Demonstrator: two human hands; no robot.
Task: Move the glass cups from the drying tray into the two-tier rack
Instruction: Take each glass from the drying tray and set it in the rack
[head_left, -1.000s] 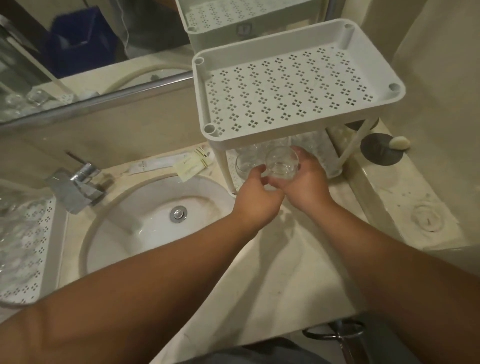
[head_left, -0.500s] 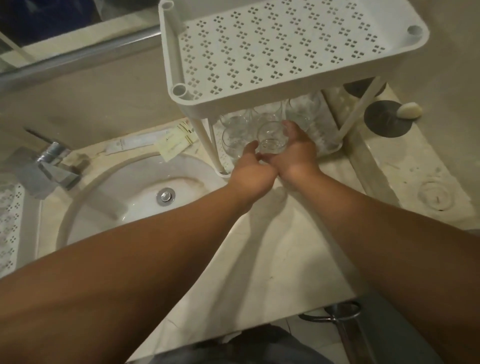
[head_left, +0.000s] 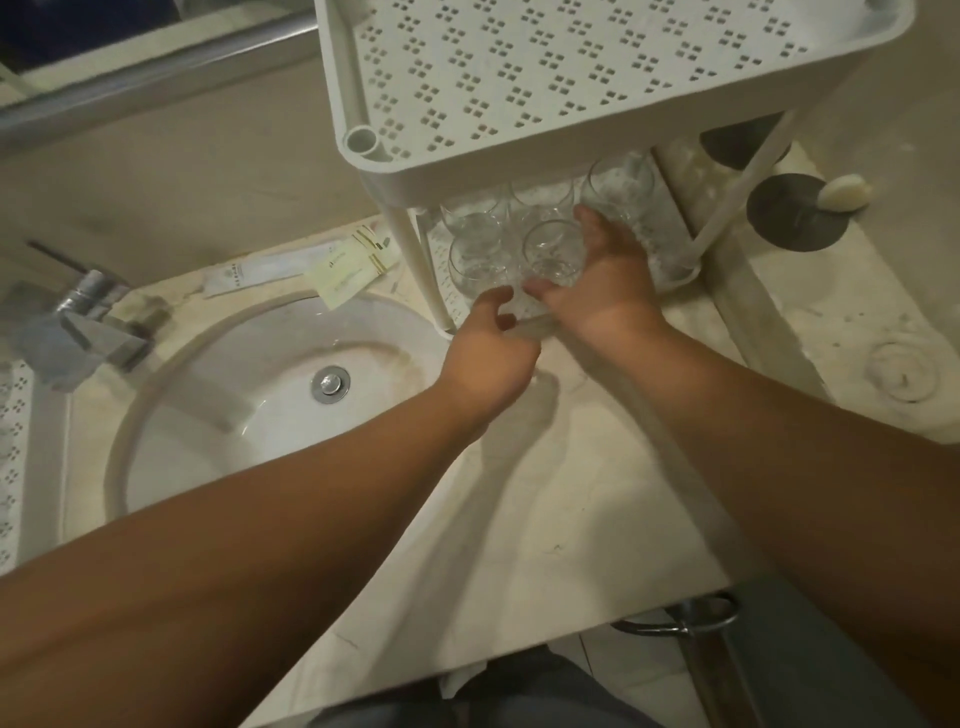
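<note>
Glass cups (head_left: 478, 249) stand grouped on the lower tier (head_left: 670, 260) of the white 2-tier rack (head_left: 519, 171), tucked beneath the perforated upper tier (head_left: 571, 78), which carries nothing. At least 4 cups are visible there, packed close together toward the rear and left; the exact count cannot be confirmed, since the upper tier hides part of the row. The right hand (head_left: 608, 280) reaches in under the upper tier, its fingers and thumb wrapped around the side of the front cup (head_left: 550, 252), apparently steadying it beside its neighbours. The left hand (head_left: 488, 353) sits just outside the rack's front edge, fingers loosely curled and holding nothing, close to the cup's base; whether a fingertip touches the glass cannot be determined. The low, side-on reach is judged necessary because the upper tier blocks access from above. Filling the lower tier first, from the back, is judged to leave room at the front. The drying tray (head_left: 31, 467) shows only as a perforated strip at the far left, beyond the sink (head_left: 218, 415); its contents are not visible. Risk noted: cups this close together could knock against one another when the hand comes out.
</note>
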